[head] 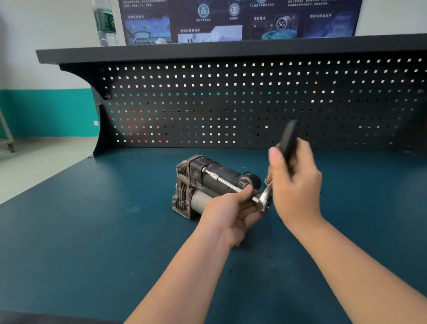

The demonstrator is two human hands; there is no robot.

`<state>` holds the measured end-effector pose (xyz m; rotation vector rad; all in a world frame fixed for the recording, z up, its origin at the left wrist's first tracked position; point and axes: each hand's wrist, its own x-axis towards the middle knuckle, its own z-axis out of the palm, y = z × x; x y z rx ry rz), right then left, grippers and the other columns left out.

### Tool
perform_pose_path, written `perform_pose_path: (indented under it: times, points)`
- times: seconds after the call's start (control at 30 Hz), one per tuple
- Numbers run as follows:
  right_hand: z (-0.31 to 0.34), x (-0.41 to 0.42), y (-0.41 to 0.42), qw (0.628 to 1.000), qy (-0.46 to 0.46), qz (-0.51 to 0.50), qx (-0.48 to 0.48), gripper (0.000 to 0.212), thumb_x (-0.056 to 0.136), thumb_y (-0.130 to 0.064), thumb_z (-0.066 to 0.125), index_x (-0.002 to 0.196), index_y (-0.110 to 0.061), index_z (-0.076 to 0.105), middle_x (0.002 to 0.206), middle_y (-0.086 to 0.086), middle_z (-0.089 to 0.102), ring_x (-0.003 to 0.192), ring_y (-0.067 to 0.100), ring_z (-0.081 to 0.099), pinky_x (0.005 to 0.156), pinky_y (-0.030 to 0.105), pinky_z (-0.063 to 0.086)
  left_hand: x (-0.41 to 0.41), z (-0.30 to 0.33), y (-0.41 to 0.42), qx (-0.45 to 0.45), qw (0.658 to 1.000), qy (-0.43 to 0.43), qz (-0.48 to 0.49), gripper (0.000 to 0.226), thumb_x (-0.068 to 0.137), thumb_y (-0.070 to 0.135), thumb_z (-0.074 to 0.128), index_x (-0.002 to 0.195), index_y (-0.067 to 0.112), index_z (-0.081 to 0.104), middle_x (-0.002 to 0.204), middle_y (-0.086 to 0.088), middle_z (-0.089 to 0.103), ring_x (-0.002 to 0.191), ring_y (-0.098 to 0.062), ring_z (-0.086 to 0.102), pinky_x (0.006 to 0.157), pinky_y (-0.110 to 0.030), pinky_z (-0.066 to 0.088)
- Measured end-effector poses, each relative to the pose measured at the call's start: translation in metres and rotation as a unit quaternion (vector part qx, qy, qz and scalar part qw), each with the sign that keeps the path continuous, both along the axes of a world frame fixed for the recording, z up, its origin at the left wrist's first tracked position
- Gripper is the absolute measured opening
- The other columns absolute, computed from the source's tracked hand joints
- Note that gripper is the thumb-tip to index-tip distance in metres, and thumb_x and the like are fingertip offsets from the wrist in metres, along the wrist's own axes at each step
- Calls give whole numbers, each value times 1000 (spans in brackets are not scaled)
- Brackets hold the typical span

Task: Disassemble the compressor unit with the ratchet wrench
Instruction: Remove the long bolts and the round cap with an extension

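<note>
Compressor unit (200,184) on table (73,240), before pegboard (237,100).

Only clearly readable mark: "5G" in a white circle on the dark blue printed wall poster (234,12), right of centre. Poster also carries several blocks and captions of Chinese text, too blurred to read. Clear plastic bottle's green label (104,20) has print, illegible.
</note>
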<state>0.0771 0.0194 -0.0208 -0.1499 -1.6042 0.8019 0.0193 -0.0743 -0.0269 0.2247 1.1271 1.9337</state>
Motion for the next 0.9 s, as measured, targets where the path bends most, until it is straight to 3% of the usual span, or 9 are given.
perform_pose_path:
  times: [0.1, 0.17, 0.33, 0.47, 0.57, 0.67, 0.73, 0.8, 0.9]
  points:
    - [0, -6, 15, 894, -6, 90, -439, 21, 96, -29, 52, 83, -13, 48, 44, -2, 52, 29, 9, 40, 35, 18, 29, 1, 0, 2, 1, 1000, -10, 8, 12, 91, 7, 57, 86, -2, 61, 69, -14, 69, 58, -21, 68, 49, -26, 56]
    - [-2, -6, 19, 840, -34, 106, -531, 23, 97, -26, 51, 80, -11, 47, 47, 3, 52, 25, 7, 35, 32, 15, 25, 1, 0, 3, -6, 1000, -14, 10, 13, 91, 8, 56, 83, -1, 60, 67, -13, 68, 62, -21, 67, 48, -25, 56]
    - [10, 4, 6, 995, -21, 47, -85, 12, 94, -35, 51, 87, -24, 51, 55, -2, 56, 46, 17, 53, 47, 27, 41, 5, 0, 5, -8, 1000, -4, 20, 10, 87, 11, 64, 87, 1, 63, 66, -11, 68, 56, -19, 66, 46, -24, 55]
    - [9, 13, 2, 976, -38, 16, 214, 25, 92, -33, 52, 111, -17, 51, 61, -11, 50, 52, 11, 50, 52, 17, 42, 5, 4, 6, -10, 1000, 7, 16, 22, 88, 8, 61, 107, -4, 62, 93, -17, 67, 70, -22, 65, 52, -25, 57]
    - [5, 8, 8, 994, -24, 56, -90, 12, 95, -33, 52, 91, -21, 51, 57, -3, 57, 40, 9, 50, 40, 19, 38, 5, 5, 5, -17, 1000, -2, 18, 9, 90, 5, 57, 91, -3, 60, 80, -15, 64, 61, -21, 64, 48, -25, 56]
    - [-2, 1, 22, 812, -14, 175, -557, 22, 100, -23, 49, 80, -13, 49, 44, 4, 55, 27, 4, 38, 30, 13, 26, 5, 5, 5, -14, 1000, -5, 19, 7, 91, 5, 56, 92, -2, 58, 82, -17, 63, 70, -24, 63, 48, -26, 56]
    - [-8, 1, 26, 756, -20, 198, -624, 24, 100, -22, 48, 79, -11, 50, 42, 3, 54, 27, 2, 37, 29, 12, 25, 5, 3, 6, -18, 1000, -6, 21, 11, 91, 4, 56, 100, -2, 58, 85, -17, 64, 71, -24, 63, 49, -26, 56]
    - [-9, 0, 25, 846, -10, 178, -502, 21, 99, -27, 50, 82, -14, 50, 52, 4, 56, 29, 5, 37, 31, 14, 27, 4, 1, 6, -24, 999, -9, 18, 12, 90, 6, 58, 100, -2, 59, 85, -17, 65, 67, -22, 64, 46, -25, 56]
    - [1, 7, 7, 988, -8, 120, -100, 12, 94, -37, 52, 95, -25, 53, 64, -4, 60, 45, 9, 49, 44, 19, 40, 4, 1, 8, -18, 1000, -5, 16, 11, 88, 8, 61, 96, 0, 61, 77, -13, 65, 54, -17, 65, 45, -22, 54]
